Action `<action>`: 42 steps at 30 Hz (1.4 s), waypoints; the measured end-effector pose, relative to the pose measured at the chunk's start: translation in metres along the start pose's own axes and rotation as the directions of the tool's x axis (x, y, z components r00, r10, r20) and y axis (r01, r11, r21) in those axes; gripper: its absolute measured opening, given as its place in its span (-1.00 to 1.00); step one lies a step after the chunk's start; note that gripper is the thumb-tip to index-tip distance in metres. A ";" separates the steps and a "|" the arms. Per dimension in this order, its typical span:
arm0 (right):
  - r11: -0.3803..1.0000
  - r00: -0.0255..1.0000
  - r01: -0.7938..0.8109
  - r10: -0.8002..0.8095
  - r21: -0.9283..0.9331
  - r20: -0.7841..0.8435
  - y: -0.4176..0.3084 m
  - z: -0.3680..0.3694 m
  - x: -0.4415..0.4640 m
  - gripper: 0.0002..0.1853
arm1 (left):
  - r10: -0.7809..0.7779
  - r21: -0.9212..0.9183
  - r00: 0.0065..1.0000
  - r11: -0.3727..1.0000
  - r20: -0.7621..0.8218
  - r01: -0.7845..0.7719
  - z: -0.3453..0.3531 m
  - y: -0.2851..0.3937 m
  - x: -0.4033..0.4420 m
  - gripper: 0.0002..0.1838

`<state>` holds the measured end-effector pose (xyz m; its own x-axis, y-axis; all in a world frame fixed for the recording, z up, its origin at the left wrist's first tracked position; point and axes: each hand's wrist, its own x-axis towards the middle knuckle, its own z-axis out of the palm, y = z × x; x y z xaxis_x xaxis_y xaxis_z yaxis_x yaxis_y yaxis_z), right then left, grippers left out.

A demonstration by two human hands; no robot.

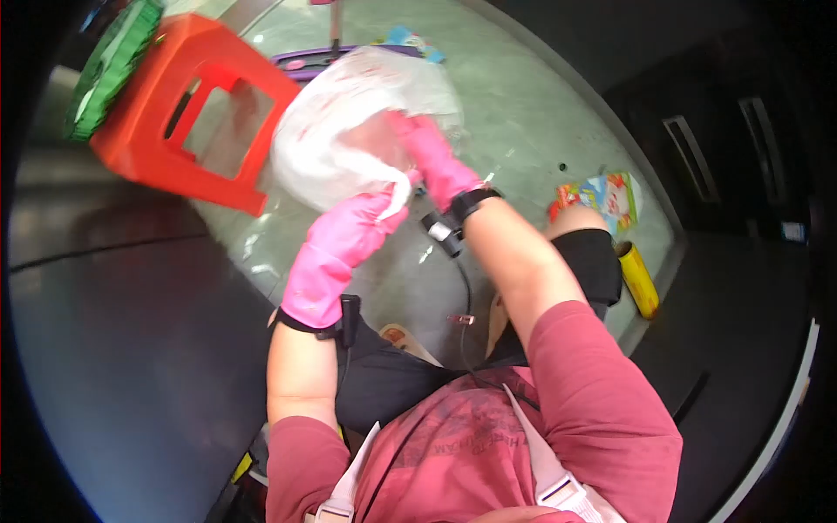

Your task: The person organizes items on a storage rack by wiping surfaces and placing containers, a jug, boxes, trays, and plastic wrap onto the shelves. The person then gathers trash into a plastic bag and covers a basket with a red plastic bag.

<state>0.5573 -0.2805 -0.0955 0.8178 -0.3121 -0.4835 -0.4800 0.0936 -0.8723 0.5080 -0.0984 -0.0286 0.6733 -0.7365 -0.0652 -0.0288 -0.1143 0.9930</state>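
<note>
In pink rubber gloves, both my hands are at a white plastic bag [314, 131] held above the floor. My left hand [344, 240] is closed on the near edge of the bag, with its gathered rim running over the fingers. At the bag's mouth, my right hand [427, 152] reaches in from the right side. Its fingertips are blurred and partly covered by the thin plastic, so I cannot see whether they grip anything. Black straps with small devices sit on both wrists, and a dark cylinder on a cable [443, 234] hangs below the right wrist.
A red plastic stool [205, 179] stands at the left, with a green ribbed object [113, 70] on it. A purple broom-like head [296, 65] lies behind the bag. Colourful packaging [615, 199] and a yellow roll [638, 281] are on the floor at the right, beside dark cabinets [724, 148].
</note>
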 end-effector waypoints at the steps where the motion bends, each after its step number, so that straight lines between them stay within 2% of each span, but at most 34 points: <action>1: 0.994 0.994 0.065 -0.058 -0.082 0.092 -0.002 0.006 -0.005 -0.19 | -0.120 -0.246 0.990 0.964 -0.067 0.101 0.006 -0.018 0.008 -0.56; 2: 0.767 0.891 0.445 -0.431 -0.462 0.143 0.056 0.024 0.045 -0.09 | -0.262 -0.471 0.958 0.864 -0.117 0.178 0.006 -0.036 0.011 -0.54; 3: 0.734 0.893 0.410 -0.202 -0.542 0.403 0.030 0.010 0.032 -0.04 | -0.258 -0.471 0.961 0.863 -0.100 0.183 0.005 -0.030 0.013 -0.54; 4: 0.594 0.860 0.503 -0.418 -0.628 0.294 0.032 0.015 0.035 -0.05 | -0.263 -0.227 0.952 0.948 -0.158 0.224 0.004 -0.016 0.016 -0.53; 5: 0.594 0.883 0.469 -0.329 -0.653 0.335 0.026 0.000 0.050 -0.06 | -0.248 0.032 0.944 0.965 -0.216 0.261 0.003 -0.004 0.020 -0.51; 6: 0.592 0.898 0.435 -0.235 -0.678 0.371 0.002 -0.014 0.052 -0.07 | -0.245 0.034 0.949 0.966 -0.200 0.257 0.001 0.002 0.025 -0.51; 8: 0.615 0.817 0.576 -0.397 -0.539 0.420 -0.036 -0.051 0.034 -0.18 | -0.144 -0.073 0.871 0.990 -0.469 0.124 -0.003 0.007 0.031 -0.46; 9: 0.677 0.834 0.519 -0.267 -0.522 0.482 -0.061 -0.076 0.025 -0.26 | -0.190 -0.111 0.845 0.982 -0.500 0.155 -0.005 0.007 0.033 -0.45; 10: 0.733 0.806 0.508 -0.219 -0.453 0.550 -0.071 -0.106 0.023 -0.35 | -0.237 -0.142 0.815 0.971 -0.529 0.191 -0.009 0.007 0.034 -0.44; 12: 0.909 0.826 0.277 -0.060 -0.311 0.561 -0.090 -0.202 -0.002 -0.40 | -0.235 -0.159 0.829 0.971 -0.507 0.178 -0.009 -0.012 0.036 -0.44; 14: 0.911 0.958 0.232 -0.154 -0.339 0.243 -0.050 -0.318 0.004 -0.37 | -0.245 -0.081 0.805 0.967 -0.540 0.240 -0.005 -0.013 0.041 -0.43; 15: 0.853 0.964 0.237 -0.264 -0.464 0.008 -0.018 -0.376 -0.008 -0.36 | -0.265 -0.086 0.800 0.961 -0.539 0.261 -0.007 -0.019 0.043 -0.43; 16: 0.755 0.941 0.099 -0.283 -0.648 -0.186 0.021 -0.438 -0.020 -0.35 | -0.274 -0.081 0.803 0.958 -0.530 0.274 -0.009 -0.023 0.045 -0.43; 17: 0.656 0.915 -0.179 -0.163 -0.733 -0.370 0.057 -0.492 -0.046 -0.29 | -0.287 -0.044 0.784 0.948 -0.551 0.316 -0.009 -0.027 0.046 -0.43; 18: 0.407 0.933 -0.252 -0.137 -0.878 -0.332 0.104 -0.550 -0.065 -0.20 | -0.298 -0.008 0.764 0.934 -0.572 0.358 -0.006 -0.030 0.049 -0.44; 19: 0.387 0.916 -0.345 -0.061 -0.855 -0.397 0.138 -0.582 -0.103 -0.11 | -0.283 0.048 0.756 0.922 -0.590 0.383 0.000 -0.028 0.054 -0.44; 20: 0.234 0.799 -0.592 0.042 -0.771 -0.600 0.157 -0.586 -0.130 -0.06 | -0.311 0.022 0.748 0.917 -0.586 0.399 0.006 -0.022 0.059 -0.46; 22: 0.095 0.754 -0.655 0.152 -0.750 -0.639 0.170 -0.588 -0.164 -0.03 | -0.373 0.010 0.753 0.893 -0.543 0.449 0.010 -0.024 0.061 -0.48; 23: 0.093 0.754 -0.653 0.164 -0.751 -0.636 0.186 -0.594 -0.166 -0.03 | -0.415 -0.001 0.749 0.875 -0.518 0.484 0.013 -0.020 0.063 -0.50; 25: -0.115 0.873 -0.484 0.008 -0.868 -0.488 0.215 -0.598 -0.165 -0.04 | -0.447 0.141 0.756 0.810 -0.479 0.569 0.010 -0.018 0.062 -0.48; 26: -0.116 0.877 -0.476 0.018 -0.872 -0.481 0.223 -0.603 -0.161 -0.04 | -0.466 0.212 0.755 0.769 -0.461 0.603 0.012 -0.012 0.061 -0.46; 27: -0.086 0.891 -0.451 0.016 -0.888 -0.454 0.222 -0.603 -0.152 -0.14 | -0.474 0.273 0.752 0.730 -0.458 0.626 0.017 -0.003 0.061 -0.43; 29: -0.055 0.908 -0.417 0.019 -0.907 -0.419 0.229 -0.611 -0.137 -0.22 | -0.426 0.340 0.772 0.720 -0.472 0.605 0.016 0.006 0.052 -0.40; 31: 0.006 0.915 -0.376 0.162 -0.926 -0.371 0.236 -0.626 -0.127 -0.56 | -0.466 0.405 0.754 0.646 -0.463 0.648 0.018 0.027 0.056 -0.39; 32: 0.001 0.916 -0.374 0.157 -0.927 -0.369 0.234 -0.633 -0.129 -0.56 | -0.465 0.399 0.753 0.649 -0.466 0.648 0.022 0.037 0.058 -0.39; 34: 0.015 0.916 -0.327 0.248 -0.945 -0.314 0.219 -0.640 -0.144 -0.69 | -0.553 0.349 0.668 0.578 -0.498 0.738 0.026 0.053 0.050 -0.40; 35: 0.091 0.937 -0.335 0.140 -0.938 -0.321 0.211 -0.644 -0.155 -0.62 | -0.482 0.394 0.693 0.583 -0.536 0.711 0.025 0.057 0.038 -0.42; 36: 0.085 0.938 -0.332 0.136 -0.939 -0.320 0.200 -0.651 -0.162 -0.62 | -0.482 0.388 0.691 0.587 -0.538 0.711 0.020 0.066 0.027 -0.42; 37: 0.187 0.922 -0.367 -0.057 -0.911 -0.383 0.186 -0.658 -0.169 -0.61 | -0.505 0.451 0.653 0.474 -0.565 0.756 0.014 0.080 0.018 -0.45; 38: 0.283 0.856 -0.384 -0.247 -0.879 -0.454 0.167 -0.670 -0.181 -0.58 | -0.524 0.502 0.619 0.366 -0.585 0.784 0.012 0.087 0.010 -0.47; 39: 0.384 0.788 -0.460 -0.239 -0.801 -0.567 0.121 -0.665 -0.191 -0.55 | -0.415 0.527 0.692 0.450 -0.591 0.721 0.011 0.087 0.000 -0.50; 40: 0.482 0.709 -0.518 -0.220 -0.707 -0.670 0.076 -0.654 -0.202 -0.51 | -0.452 0.459 0.636 0.446 -0.625 0.768 0.021 0.107 0.008 -0.51; 41: 0.586 0.626 -0.505 -0.257 -0.634 -0.736 0.057 -0.656 -0.217 -0.44 | -0.354 0.528 0.648 0.384 -0.674 0.758 0.026 0.118 0.012 -0.52; 42: 0.716 0.608 -0.432 -0.217 -0.548 -0.764 0.030 -0.646 -0.223 -0.51 | -0.243 0.575 0.646 0.307 -0.723 0.759 0.032 0.126 0.010 -0.53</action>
<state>0.1555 -0.8187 0.0340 0.3590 -0.9321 -0.0483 -0.8711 -0.3160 -0.3760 0.4876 -0.1413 0.0931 0.9766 0.0341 -0.2125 0.0775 -0.9769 0.1992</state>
